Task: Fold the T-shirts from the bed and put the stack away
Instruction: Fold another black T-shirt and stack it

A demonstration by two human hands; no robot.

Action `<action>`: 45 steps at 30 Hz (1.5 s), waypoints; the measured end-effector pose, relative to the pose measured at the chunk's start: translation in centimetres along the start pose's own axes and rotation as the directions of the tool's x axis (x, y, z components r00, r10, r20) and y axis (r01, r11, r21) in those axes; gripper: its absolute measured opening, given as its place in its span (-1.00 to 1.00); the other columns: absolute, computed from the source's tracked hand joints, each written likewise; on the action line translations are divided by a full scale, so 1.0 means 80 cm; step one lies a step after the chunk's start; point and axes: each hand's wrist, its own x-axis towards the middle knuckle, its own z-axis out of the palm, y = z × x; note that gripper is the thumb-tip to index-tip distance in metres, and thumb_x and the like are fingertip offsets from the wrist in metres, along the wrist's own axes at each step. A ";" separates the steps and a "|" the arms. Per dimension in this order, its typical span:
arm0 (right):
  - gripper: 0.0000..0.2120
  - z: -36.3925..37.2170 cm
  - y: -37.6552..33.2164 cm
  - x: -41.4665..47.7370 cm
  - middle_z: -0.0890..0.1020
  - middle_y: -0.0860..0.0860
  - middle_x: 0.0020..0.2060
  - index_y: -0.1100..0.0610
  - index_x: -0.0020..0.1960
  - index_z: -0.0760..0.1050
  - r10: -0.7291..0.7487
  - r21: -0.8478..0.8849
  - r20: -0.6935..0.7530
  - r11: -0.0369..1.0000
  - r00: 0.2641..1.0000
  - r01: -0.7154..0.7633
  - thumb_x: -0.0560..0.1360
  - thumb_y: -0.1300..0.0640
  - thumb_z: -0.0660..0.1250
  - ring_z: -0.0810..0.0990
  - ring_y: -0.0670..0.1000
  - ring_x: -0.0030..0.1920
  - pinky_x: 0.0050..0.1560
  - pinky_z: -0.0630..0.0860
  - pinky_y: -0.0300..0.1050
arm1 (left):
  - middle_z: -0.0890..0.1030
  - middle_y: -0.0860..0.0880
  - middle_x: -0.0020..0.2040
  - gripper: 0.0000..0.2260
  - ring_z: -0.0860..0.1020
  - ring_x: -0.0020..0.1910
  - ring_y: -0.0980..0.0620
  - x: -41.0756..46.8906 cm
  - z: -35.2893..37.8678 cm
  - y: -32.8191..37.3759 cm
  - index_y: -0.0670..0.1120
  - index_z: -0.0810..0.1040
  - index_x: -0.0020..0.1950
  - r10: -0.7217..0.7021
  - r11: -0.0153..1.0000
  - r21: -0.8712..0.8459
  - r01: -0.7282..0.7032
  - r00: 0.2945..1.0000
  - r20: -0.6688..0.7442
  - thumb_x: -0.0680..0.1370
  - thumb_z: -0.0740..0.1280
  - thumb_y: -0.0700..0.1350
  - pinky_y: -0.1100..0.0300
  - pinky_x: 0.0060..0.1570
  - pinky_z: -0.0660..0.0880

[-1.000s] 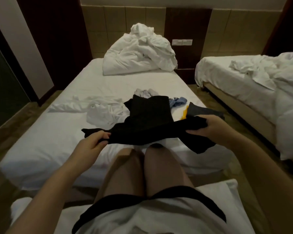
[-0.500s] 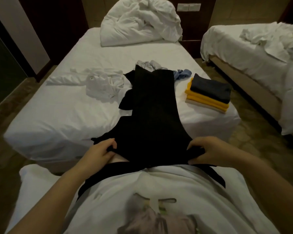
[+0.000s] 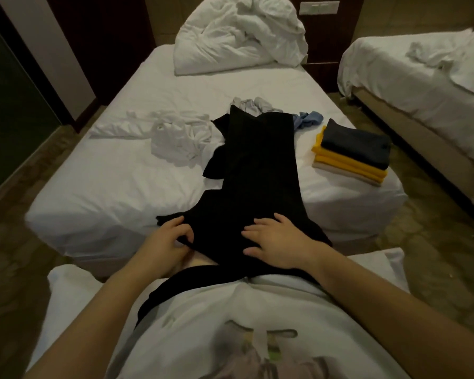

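- Black T-shirt (image 3: 257,170): lies lengthwise from the bed (image 3: 115,187) over its foot edge onto the person's lap.
- Left hand (image 3: 173,239): fingers curled, grasping the shirt's near left edge.
- Right hand (image 3: 279,242): released, fingers spread flat, pressing on the shirt.
- Folded stack (image 3: 353,154): dark shirt on top, yellow beneath, beige at the bottom, on the bed's right corner.
- Crumpled white garment (image 3: 181,135): just left of the shirt.
- Blue garment (image 3: 308,119): just beside the stack.

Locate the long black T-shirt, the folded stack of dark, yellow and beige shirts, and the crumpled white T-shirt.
long black T-shirt (image 3: 257,165): head view, middle of its body.
folded stack of dark, yellow and beige shirts (image 3: 356,144): head view, top dark shirt.
crumpled white T-shirt (image 3: 175,138): head view, bunched centre.
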 end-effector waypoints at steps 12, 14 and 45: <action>-0.71 0.005 0.030 -0.063 0.51 -0.11 0.25 0.04 0.28 0.50 0.143 0.464 -0.236 0.886 0.961 -0.018 0.59 0.10 0.21 0.41 -0.15 0.26 0.24 0.22 -0.40 | -0.11 0.14 0.54 -0.30 0.37 0.00 0.25 0.070 0.038 0.120 0.22 0.05 0.48 0.479 0.826 0.136 -0.547 0.808 0.343 0.46 0.20 -0.28 0.56 -0.13 0.30; -0.74 0.010 0.040 -0.077 0.54 -0.16 0.16 -0.01 0.22 0.54 0.247 0.612 -0.242 0.790 0.939 -0.050 0.55 0.13 0.27 0.45 -0.23 0.17 0.23 0.29 -0.38 | 0.22 0.20 0.47 -0.40 0.43 0.12 0.30 0.067 0.049 0.104 0.35 0.17 0.37 0.449 0.889 -0.021 -0.458 0.861 0.241 0.50 0.25 -0.19 0.45 0.13 0.38; -0.63 0.076 0.057 -0.151 0.58 -0.33 0.05 -0.49 0.11 0.39 0.447 0.705 -0.498 0.708 0.743 0.046 0.36 -0.17 0.33 0.50 -0.33 0.11 0.13 0.38 -0.47 | 0.35 0.16 0.28 -0.17 0.21 0.32 0.31 0.064 0.045 0.055 -0.08 0.50 0.30 0.527 0.847 -0.169 -0.504 0.754 0.393 0.38 -0.09 0.50 0.55 0.32 0.03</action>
